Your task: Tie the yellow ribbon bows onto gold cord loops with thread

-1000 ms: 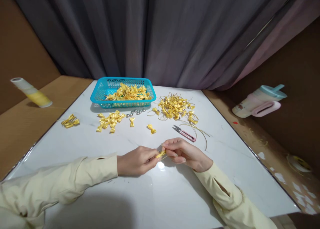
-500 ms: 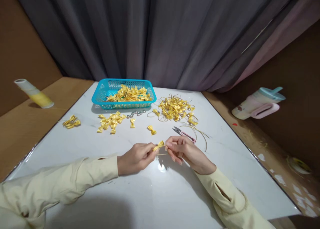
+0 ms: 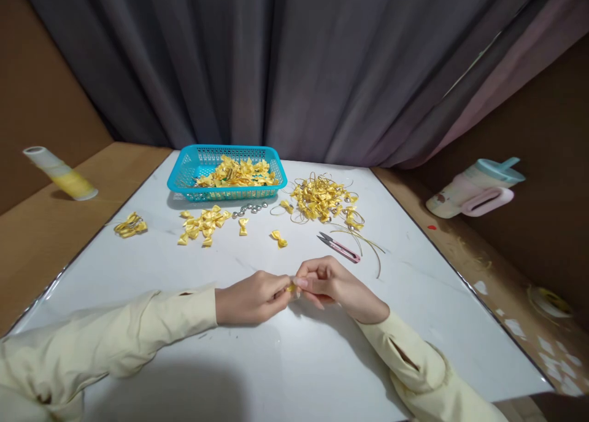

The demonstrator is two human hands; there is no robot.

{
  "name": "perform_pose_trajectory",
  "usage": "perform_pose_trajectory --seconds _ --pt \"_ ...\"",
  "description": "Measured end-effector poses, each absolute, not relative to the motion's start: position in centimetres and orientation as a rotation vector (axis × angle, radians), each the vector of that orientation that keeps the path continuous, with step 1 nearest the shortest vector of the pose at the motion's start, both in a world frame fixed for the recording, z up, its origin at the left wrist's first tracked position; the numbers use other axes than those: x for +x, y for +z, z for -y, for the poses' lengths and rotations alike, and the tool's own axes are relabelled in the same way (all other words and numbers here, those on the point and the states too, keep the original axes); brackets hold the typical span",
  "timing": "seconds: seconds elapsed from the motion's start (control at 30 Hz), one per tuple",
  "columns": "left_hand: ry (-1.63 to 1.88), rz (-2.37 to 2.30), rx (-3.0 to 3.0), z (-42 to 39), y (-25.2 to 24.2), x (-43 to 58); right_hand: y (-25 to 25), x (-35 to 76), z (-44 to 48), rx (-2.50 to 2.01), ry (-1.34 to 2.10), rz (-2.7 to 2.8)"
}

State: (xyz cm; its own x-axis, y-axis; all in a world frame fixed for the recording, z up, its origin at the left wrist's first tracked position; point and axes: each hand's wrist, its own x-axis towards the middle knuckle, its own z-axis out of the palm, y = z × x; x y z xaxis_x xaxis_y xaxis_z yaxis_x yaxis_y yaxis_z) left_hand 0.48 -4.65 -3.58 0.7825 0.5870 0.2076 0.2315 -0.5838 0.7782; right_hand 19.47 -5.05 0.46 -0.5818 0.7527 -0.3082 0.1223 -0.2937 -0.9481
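My left hand (image 3: 257, 296) pinches a small yellow ribbon bow (image 3: 291, 288) between thumb and forefinger, just above the white table. Against its right side, the thumb and forefinger of my right hand (image 3: 338, 287) are pressed together, fingertips meeting those of the left. Most of this bow is covered by the fingers, and its gold cord cannot be made out now. A single yellow bow (image 3: 278, 238) lies beyond my hands. Pink-handled thread snips (image 3: 339, 247) rest past my right hand, beside loose gold cords (image 3: 365, 241).
A blue basket (image 3: 227, 194) of yellow bows stands at the back. Right of it is a heap of corded bows (image 3: 319, 198). Plain bows (image 3: 205, 224), silver beads (image 3: 250, 208) and a small bundle (image 3: 131, 225) lie left. A lidded cup (image 3: 473, 189) stands off the table's right edge.
My right hand has moved left and slightly down, closing the gap to the left hand. The bow has dropped a little and is now mostly hidden; the cord stretched between the hands no longer shows.
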Motion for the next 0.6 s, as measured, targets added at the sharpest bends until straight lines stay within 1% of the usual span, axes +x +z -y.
perform_pose_trajectory --seconds 0.1,0.33,0.6 --pt "0.537 -0.523 2.25 4.6 -3.6 0.4 -0.1 19.6 4.7 -1.107 2.027 1.369" --pt "0.459 -0.514 2.367 4.6 -3.9 0.4 -1.1 19.7 4.2 -1.056 2.158 1.178" --pt "0.538 -0.449 2.453 4.6 -3.8 0.3 -1.2 19.8 4.0 -1.059 2.214 1.134"
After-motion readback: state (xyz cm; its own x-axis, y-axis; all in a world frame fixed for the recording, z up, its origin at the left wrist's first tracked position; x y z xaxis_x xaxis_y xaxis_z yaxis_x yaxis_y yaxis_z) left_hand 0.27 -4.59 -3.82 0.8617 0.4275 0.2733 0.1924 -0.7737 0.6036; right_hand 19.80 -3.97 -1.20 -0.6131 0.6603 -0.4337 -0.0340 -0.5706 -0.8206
